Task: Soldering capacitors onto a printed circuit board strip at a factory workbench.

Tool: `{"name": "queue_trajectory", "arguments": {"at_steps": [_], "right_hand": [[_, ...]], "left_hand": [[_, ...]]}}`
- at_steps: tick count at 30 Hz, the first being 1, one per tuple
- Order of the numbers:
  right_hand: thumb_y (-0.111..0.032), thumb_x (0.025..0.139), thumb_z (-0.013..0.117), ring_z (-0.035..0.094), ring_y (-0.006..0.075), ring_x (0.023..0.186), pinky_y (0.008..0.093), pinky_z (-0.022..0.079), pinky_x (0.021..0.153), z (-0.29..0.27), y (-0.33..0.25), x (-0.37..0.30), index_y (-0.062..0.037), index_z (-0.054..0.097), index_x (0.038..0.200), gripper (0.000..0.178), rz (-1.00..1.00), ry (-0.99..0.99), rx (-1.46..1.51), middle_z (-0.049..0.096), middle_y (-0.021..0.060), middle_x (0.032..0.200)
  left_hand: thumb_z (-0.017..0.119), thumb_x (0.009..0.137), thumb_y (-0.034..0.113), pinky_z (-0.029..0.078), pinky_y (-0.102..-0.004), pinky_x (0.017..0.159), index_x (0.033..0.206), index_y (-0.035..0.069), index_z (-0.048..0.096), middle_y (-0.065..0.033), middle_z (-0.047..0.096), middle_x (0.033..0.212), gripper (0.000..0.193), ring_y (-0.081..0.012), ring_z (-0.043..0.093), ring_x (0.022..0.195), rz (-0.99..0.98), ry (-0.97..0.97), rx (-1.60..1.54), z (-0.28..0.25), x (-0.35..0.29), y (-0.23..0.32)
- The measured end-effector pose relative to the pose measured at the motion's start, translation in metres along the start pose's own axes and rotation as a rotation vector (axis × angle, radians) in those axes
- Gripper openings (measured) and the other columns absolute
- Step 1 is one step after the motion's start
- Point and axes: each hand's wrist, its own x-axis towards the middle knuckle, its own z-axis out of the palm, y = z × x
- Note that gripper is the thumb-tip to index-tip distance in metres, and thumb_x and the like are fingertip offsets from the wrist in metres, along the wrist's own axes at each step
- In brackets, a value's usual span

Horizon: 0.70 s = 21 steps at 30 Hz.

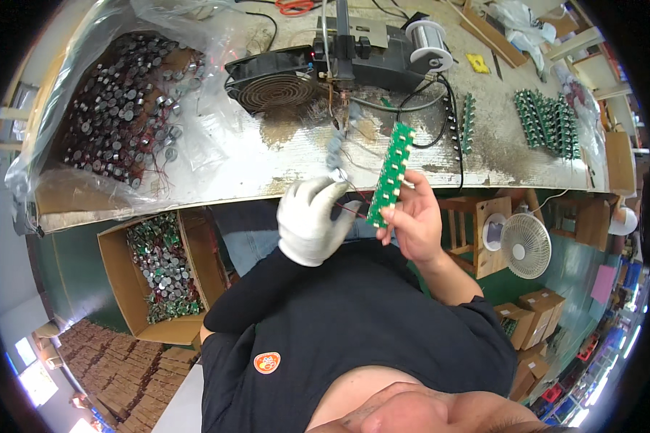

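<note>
My right hand [415, 220], bare, grips the lower end of a long green circuit board [391, 173]. Small pale connectors run along the board, which is held tilted just over the table's near edge. My left hand [307, 220], in a white glove, has its thumb and forefinger around a small round silver part [339, 175]. Thin dark red wires [352, 209] stretch from near the gloved fingers to the board's lower end. Just beyond the left hand, several similar grey round parts [334, 148] sit in a row on the table, below a soldering machine [344, 68].
A plastic-lined heap of silver wired parts [123, 101] covers the table's left. A solder wire spool [428, 47], a black fan unit [274, 79] and stacked green boards [547, 123] stand farther back and right. Below are a carton of parts [141, 328] and a white fan [525, 245].
</note>
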Motion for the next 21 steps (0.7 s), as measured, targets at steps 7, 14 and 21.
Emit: {"name": "queue_trajectory", "arguments": {"at_steps": [7,14,21], "right_hand": [[0.003,0.084,0.062,0.057,0.0116,0.075,0.0204,0.047,0.062,0.019,-0.011,-0.037,0.0003,0.044,0.122,0.043,-0.304,-0.083,-0.378,0.057,0.0114,0.101],[-0.008,0.098,0.049,0.059,0.0125,0.077,0.0269,0.049,0.070,0.052,-0.005,0.007,-0.0004,0.055,0.100,0.010,-0.271,-0.106,0.052,0.062,0.0065,0.087],[-0.010,0.095,0.055,0.059,0.0112,0.062,0.0234,0.048,0.049,0.127,0.031,0.071,-0.0020,0.056,0.094,0.008,-0.054,-0.172,0.099,0.061,0.0056,0.076]], "left_hand": [[0.070,0.064,0.009,0.050,-0.0381,0.076,0.092,0.006,0.065,-0.0100,0.065,0.092,0.029,-0.0294,0.062,0.087,0.034,0.064,-0.379,0.013,0.014,0.014],[0.067,0.088,0.017,0.047,-0.0218,0.062,0.107,0.003,0.065,0.0000,0.066,0.089,0.024,-0.0058,0.056,0.074,-0.690,-0.326,-1.078,-0.062,0.005,0.011],[0.070,0.084,0.012,0.048,-0.0280,0.083,0.120,0.000,0.053,-0.0049,0.063,0.104,0.041,-0.0128,0.058,0.095,-0.648,-0.049,-1.119,-0.101,0.015,-0.061]]}}
